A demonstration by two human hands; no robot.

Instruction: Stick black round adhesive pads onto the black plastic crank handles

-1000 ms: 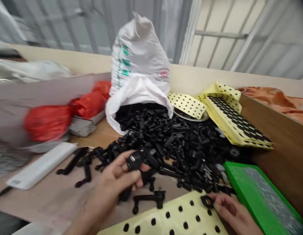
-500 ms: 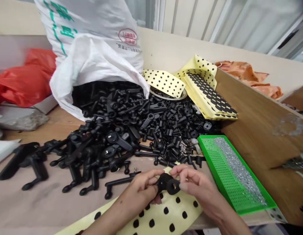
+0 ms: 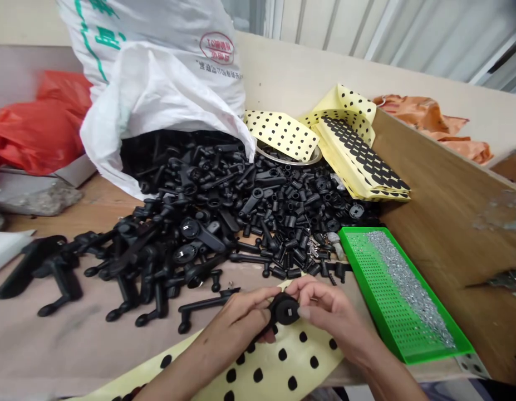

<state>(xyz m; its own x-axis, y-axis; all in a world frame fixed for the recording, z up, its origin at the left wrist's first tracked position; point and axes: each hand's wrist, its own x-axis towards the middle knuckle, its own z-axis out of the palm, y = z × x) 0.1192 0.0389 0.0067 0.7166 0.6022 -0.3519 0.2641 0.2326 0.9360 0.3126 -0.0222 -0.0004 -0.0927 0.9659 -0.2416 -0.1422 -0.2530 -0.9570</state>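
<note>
My left hand [image 3: 245, 317] and my right hand [image 3: 324, 309] meet near the table's front edge, both pinched on one small round black plastic part [image 3: 284, 309]. The part hangs just above a yellow backing sheet [image 3: 261, 373] dotted with black round stickers. Behind my hands spreads a big heap of black plastic cranks and sleeves [image 3: 224, 217], spilling from an open white woven sack [image 3: 157, 83]. One loose black crank [image 3: 207, 305] lies just left of my left hand.
A green perforated tray [image 3: 366, 278] with small silver screws stands to the right. More yellow sticker sheets [image 3: 358, 156] lie behind it by a metal ring. A wooden board [image 3: 441, 211] walls the right side. Red plastic bags [image 3: 36, 133] sit at the left.
A second ago my left hand held a part by the heap while the right touched the sheet. The hands have since come together on the round part, and the view has swung right.
</note>
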